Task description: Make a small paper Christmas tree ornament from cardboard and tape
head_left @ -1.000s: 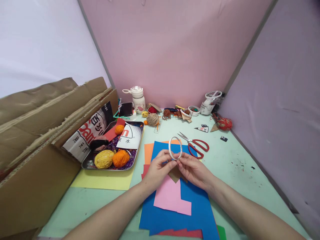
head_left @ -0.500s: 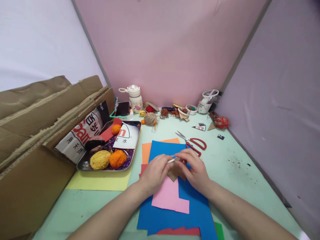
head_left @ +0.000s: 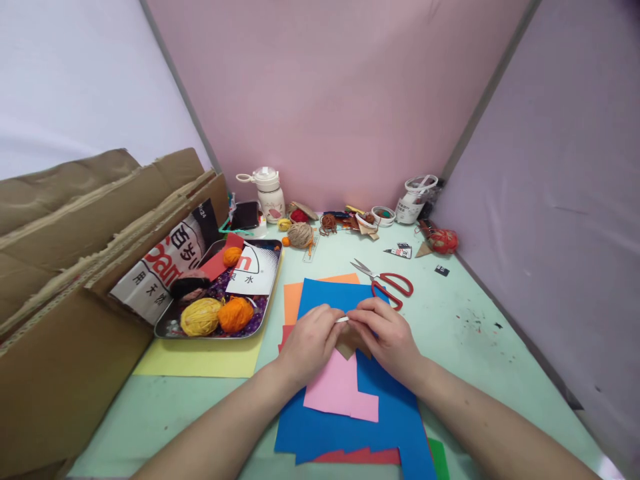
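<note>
My left hand (head_left: 311,341) and my right hand (head_left: 384,337) meet over a stack of coloured paper, both pinched on a thin white tape ring (head_left: 343,320) held low and edge-on between them. Only a short white piece of the ring shows between the fingers. Beneath the hands lie a small brown cardboard piece (head_left: 347,348), a pink sheet (head_left: 339,393) and a large blue sheet (head_left: 371,427). Orange paper (head_left: 293,300) sticks out at the far left of the stack. Red-handled scissors (head_left: 390,283) lie just beyond my right hand.
A metal tray (head_left: 260,320) with yellow and orange yarn balls sits to the left on a yellow sheet (head_left: 200,360). Cardboard boxes (head_left: 75,280) stand along the left. A white bottle (head_left: 269,193), twine ball (head_left: 300,235), jars and scraps line the back wall.
The tape ring was held upright and face-on a second ago. Both hands have lowered it toward the paper and turned it edge-on, so most of it is hidden.
</note>
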Action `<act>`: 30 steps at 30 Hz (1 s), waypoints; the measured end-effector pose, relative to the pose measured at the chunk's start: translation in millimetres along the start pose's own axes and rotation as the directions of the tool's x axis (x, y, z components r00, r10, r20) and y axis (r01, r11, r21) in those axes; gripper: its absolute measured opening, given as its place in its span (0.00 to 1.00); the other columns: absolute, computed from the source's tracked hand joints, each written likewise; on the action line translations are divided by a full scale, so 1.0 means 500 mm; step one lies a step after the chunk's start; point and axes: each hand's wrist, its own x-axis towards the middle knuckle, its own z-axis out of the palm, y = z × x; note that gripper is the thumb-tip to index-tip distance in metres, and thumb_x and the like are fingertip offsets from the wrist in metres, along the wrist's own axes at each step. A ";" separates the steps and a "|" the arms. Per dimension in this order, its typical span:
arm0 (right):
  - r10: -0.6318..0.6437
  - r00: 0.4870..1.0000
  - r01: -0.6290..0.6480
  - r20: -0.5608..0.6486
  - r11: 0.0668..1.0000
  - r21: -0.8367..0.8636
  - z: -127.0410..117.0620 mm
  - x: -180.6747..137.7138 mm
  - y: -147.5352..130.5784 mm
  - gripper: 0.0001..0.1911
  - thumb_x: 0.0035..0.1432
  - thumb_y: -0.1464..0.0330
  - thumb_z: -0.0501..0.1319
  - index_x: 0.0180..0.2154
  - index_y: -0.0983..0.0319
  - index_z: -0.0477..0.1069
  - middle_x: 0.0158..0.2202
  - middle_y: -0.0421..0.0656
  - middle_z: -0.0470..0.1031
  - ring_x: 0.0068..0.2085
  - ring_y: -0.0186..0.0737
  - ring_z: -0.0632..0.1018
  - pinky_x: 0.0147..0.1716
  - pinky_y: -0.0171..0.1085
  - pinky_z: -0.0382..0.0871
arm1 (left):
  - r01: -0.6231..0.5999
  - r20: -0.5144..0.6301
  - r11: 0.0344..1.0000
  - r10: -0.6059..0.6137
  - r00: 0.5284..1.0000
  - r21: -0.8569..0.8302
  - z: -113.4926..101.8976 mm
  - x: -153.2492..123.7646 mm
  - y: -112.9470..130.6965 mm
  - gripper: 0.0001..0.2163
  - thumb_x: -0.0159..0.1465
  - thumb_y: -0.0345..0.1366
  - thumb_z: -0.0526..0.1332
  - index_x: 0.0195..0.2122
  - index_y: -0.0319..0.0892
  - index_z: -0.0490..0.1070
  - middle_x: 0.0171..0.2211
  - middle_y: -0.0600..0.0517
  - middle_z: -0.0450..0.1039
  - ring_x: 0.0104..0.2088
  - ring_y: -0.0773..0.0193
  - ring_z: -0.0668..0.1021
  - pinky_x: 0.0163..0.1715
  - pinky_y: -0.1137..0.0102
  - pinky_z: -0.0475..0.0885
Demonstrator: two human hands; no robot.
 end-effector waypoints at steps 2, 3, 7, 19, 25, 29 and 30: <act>-0.009 1.000 0.009 -0.006 1.000 -0.018 0.000 -0.002 -0.002 0.11 0.61 0.73 0.54 0.42 0.57 0.71 0.37 0.46 0.71 0.39 0.40 0.72 0.36 0.40 0.70 | -0.006 -0.014 1.000 0.007 1.000 0.023 0.001 -0.001 0.002 0.12 0.67 0.36 0.46 0.41 0.42 0.68 0.35 0.48 0.71 0.37 0.61 0.72 0.37 0.67 0.65; -0.012 1.000 0.012 -0.007 1.000 -0.023 0.001 -0.002 -0.002 0.11 0.60 0.73 0.54 0.42 0.57 0.71 0.37 0.46 0.71 0.39 0.40 0.72 0.36 0.40 0.70 | -0.010 -0.019 0.999 0.010 1.000 0.033 0.001 -0.002 0.003 0.12 0.67 0.35 0.46 0.41 0.43 0.69 0.34 0.48 0.71 0.36 0.61 0.72 0.37 0.67 0.65; -0.022 1.000 0.022 -0.011 0.999 -0.038 0.001 -0.003 -0.004 0.10 0.60 0.73 0.54 0.41 0.58 0.71 0.36 0.46 0.71 0.39 0.40 0.72 0.36 0.40 0.69 | -0.030 -0.037 0.997 0.033 0.999 0.068 -0.003 -0.001 0.007 0.12 0.67 0.36 0.47 0.40 0.43 0.70 0.33 0.47 0.71 0.35 0.61 0.72 0.36 0.68 0.65; -0.023 0.999 0.026 0.038 0.997 -0.076 0.000 0.001 -0.003 0.09 0.62 0.73 0.52 0.39 0.60 0.69 0.37 0.47 0.70 0.40 0.41 0.71 0.38 0.41 0.69 | 0.005 -0.017 0.997 -0.003 1.000 0.071 -0.001 -0.005 0.000 0.14 0.66 0.37 0.49 0.48 0.43 0.70 0.36 0.44 0.73 0.38 0.56 0.73 0.39 0.62 0.66; 0.015 1.000 -0.013 0.024 0.997 -0.074 -0.007 0.004 -0.003 0.07 0.62 0.72 0.52 0.38 0.60 0.68 0.37 0.46 0.70 0.40 0.41 0.71 0.39 0.41 0.68 | 0.004 -0.089 0.994 -0.014 0.996 -0.109 -0.007 -0.002 0.008 0.12 0.65 0.38 0.52 0.44 0.44 0.71 0.38 0.45 0.73 0.40 0.56 0.73 0.43 0.62 0.66; 0.013 1.000 -0.012 0.010 0.998 -0.068 -0.005 0.003 -0.007 0.07 0.61 0.72 0.52 0.37 0.59 0.68 0.36 0.45 0.70 0.40 0.41 0.72 0.39 0.40 0.68 | -0.025 -0.045 0.998 0.027 0.999 0.050 -0.008 -0.003 0.009 0.12 0.67 0.36 0.48 0.40 0.43 0.71 0.35 0.46 0.73 0.39 0.58 0.73 0.40 0.64 0.66; 0.007 1.000 -0.007 0.006 0.998 -0.062 -0.005 0.003 -0.009 0.07 0.61 0.72 0.53 0.37 0.59 0.68 0.36 0.45 0.70 0.39 0.41 0.72 0.39 0.40 0.68 | -0.032 -0.041 0.997 0.035 0.999 0.070 -0.007 -0.003 0.009 0.12 0.67 0.36 0.48 0.40 0.43 0.71 0.35 0.46 0.73 0.38 0.58 0.73 0.39 0.65 0.66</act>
